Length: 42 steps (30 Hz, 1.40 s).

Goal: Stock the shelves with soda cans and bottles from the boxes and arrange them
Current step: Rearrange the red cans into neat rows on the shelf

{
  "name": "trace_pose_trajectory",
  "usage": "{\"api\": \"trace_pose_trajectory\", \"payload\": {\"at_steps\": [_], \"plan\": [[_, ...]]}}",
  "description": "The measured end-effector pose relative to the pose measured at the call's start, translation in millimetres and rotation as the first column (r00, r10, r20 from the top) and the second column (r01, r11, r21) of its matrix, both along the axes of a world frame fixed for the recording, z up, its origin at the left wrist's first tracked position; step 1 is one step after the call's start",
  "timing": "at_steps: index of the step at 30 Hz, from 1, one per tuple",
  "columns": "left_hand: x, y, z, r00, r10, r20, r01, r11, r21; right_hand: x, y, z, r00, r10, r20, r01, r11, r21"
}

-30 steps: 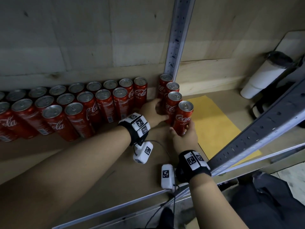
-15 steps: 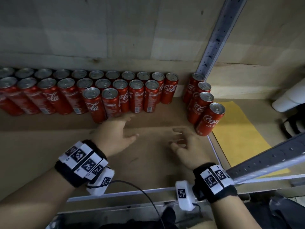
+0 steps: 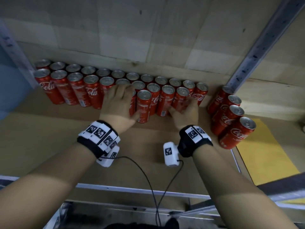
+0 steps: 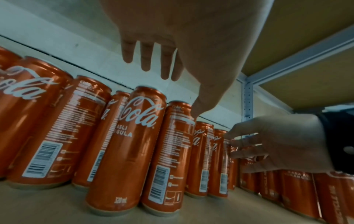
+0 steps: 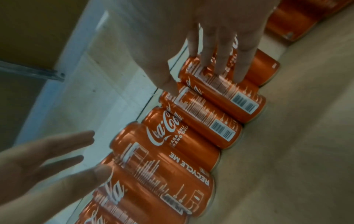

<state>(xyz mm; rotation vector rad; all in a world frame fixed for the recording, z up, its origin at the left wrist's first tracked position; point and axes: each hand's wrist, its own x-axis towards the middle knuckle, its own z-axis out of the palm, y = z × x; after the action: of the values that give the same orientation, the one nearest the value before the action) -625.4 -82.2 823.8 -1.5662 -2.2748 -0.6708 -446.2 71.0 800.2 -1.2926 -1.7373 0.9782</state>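
Two long rows of red Coca-Cola cans stand upright against the back wall of the shelf. One can stands slightly forward of the front row. My left hand lies over the can tops with straight fingers, and its thumb touches that forward can. My right hand has its straight fingers against the sides of the cans at the right end of the front row. Neither hand holds a can. A separate line of several cans runs front to back on the right.
The brown shelf board has bare room in front of the rows. A grey perforated upright rises behind the separate line of cans. A yellow sheet lies at the right, and a metal rail edges the shelf front.
A second ago both hands were at the separate line of cans on the right. They let go, passed over the bare board, and now reach forward and left onto the main rows.
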Motion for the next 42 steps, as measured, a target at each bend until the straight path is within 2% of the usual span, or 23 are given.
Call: {"api": "trace_pose_trajectory", "payload": {"at_steps": [4,10,16,20,22,26,29,31,33,38,42], "plan": [[-5,21,-5,0.999,0.005,-0.034,-0.011,0.987,-0.16,-15,13,-2,0.992,-0.129,-0.002,0.129,0.991,0.024],[4,31,-18,0.994,0.003,-0.113,-0.027,0.977,-0.21,-14,30,-8,0.99,-0.14,-0.012,0.139,0.99,-0.036],[14,28,-22,0.988,-0.035,-0.152,0.011,0.988,-0.153,0,30,-17,0.993,-0.111,-0.033,0.11,0.994,-0.017],[27,25,-30,0.988,-0.091,-0.125,0.088,0.996,-0.026,10,27,-24,0.997,-0.082,-0.008,0.082,0.996,0.046],[34,24,-33,0.981,-0.129,-0.143,0.131,0.991,0.001,18,21,-32,0.995,-0.075,-0.068,0.076,0.997,0.023],[47,23,-35,0.947,-0.256,-0.195,0.256,0.966,-0.028,48,-3,-32,0.951,-0.072,-0.302,0.055,0.997,-0.062],[62,24,-33,0.929,-0.365,-0.058,0.368,0.929,0.044,86,-25,-25,0.937,-0.071,-0.343,0.069,0.997,-0.016],[78,26,-27,0.872,-0.445,0.202,0.436,0.895,0.09,111,-36,-23,0.93,-0.086,-0.356,0.096,0.995,0.012],[95,32,-22,0.775,-0.469,0.423,0.471,0.876,0.108,136,-44,-26,0.92,-0.118,-0.374,0.132,0.991,0.011],[137,66,-23,0.572,-0.509,0.643,0.532,0.827,0.182,183,-62,-36,0.904,-0.248,-0.349,0.27,0.963,0.016],[175,96,-29,0.388,-0.462,0.798,0.58,0.795,0.178,206,-78,-45,0.888,-0.321,-0.329,0.34,0.94,-0.002]]}}
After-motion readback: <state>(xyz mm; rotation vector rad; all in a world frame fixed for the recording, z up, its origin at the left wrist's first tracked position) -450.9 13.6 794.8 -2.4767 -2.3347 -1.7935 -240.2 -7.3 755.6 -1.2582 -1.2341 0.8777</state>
